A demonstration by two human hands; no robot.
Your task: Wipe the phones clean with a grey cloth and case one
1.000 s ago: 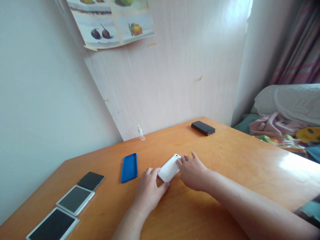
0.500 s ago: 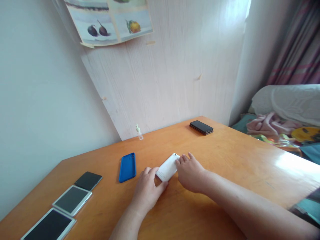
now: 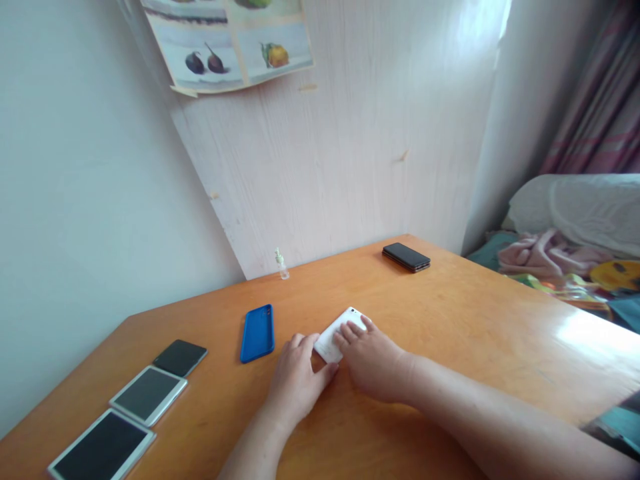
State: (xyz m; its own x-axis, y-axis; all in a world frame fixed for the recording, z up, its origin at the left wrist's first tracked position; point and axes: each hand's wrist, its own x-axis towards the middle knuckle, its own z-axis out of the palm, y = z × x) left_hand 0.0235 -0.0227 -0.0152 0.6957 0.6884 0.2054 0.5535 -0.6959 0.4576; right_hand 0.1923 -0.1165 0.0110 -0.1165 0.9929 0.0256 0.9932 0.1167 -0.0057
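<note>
Head view: white phone [image 3: 334, 339] lies flat, back up, mid-table [image 3: 475, 320], long axis running 7 to 1 o'clock.
Left hand [image 3: 297, 380] at the phone's 7 o'clock end, thumb and fingers bracketing that end, gripping it.
Right hand [image 3: 373, 357] comes in from 4 o'clock, palm down, fingers [image 3: 350, 328] laid flat across the phone's back, not curled around it.
Blue phone case [image 3: 258, 333] at the phone's 9 o'clock, apart.
Small bottle [image 3: 282, 265] at 11 o'clock by the wall.
Black phone [image 3: 406, 256] at 1 o'clock, far edge.
Two tablets [image 3: 148, 395] and a dark phone [image 3: 180, 357] at 8 o'clock.
</note>
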